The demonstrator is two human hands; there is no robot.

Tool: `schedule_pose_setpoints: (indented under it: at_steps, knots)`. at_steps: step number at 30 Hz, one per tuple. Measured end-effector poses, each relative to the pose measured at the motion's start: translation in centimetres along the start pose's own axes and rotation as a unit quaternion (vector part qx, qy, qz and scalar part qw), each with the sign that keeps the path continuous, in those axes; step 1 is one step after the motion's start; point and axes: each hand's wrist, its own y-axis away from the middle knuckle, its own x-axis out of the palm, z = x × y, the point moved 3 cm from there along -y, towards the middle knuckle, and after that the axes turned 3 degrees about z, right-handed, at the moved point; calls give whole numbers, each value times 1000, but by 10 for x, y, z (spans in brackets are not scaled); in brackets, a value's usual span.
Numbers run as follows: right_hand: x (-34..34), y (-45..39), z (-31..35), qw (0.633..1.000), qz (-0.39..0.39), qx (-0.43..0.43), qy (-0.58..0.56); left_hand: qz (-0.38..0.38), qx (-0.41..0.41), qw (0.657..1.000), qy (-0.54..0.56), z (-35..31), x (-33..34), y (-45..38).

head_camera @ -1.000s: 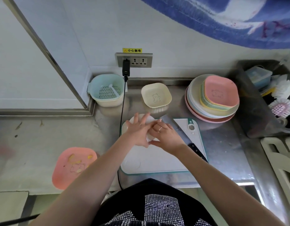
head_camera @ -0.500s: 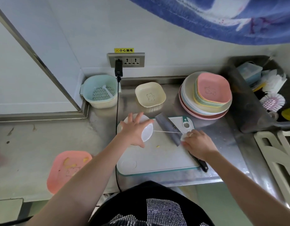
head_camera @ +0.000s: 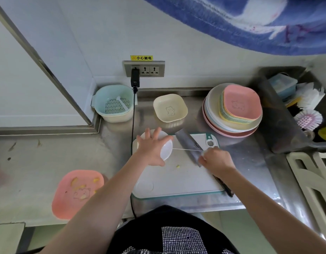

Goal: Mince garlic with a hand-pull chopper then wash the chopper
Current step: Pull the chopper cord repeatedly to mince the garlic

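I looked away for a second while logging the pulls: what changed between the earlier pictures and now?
The right hand, which was beside the left hand at the chopper, pinched the pull handle and drew away to the right, stretching the cord out across the knife. The left hand kept pressing the chopper down on the cutting board. Knife, board and dishes stayed put.

A stainless steel bench (head_camera: pixel 48 162) fills the lower view under pale walls (head_camera: pixel 186 43). At 12 o'clock a wall socket (head_camera: pixel 144 68) sits beneath a yellow warning label (head_camera: pixel 141 57). Blue patterned cloth (head_camera: pixel 259 21) hangs at 1 o'clock. Light is soft and even.
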Motion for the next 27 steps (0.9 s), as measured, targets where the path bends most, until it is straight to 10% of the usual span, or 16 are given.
schedule_pose_setpoints:
  at_steps: [12,19,27]
  knots:
    - [-9,-16,95,989,-89,-119,-25,-29,5,999,20,4,2,-3]
    - [0,-5,14,989,29,128,-66,-26,2,999,33,4,2,-3]
    - [-12,-18,108,995,-51,-73,-54,-31,0,999,19,3,1,-4]
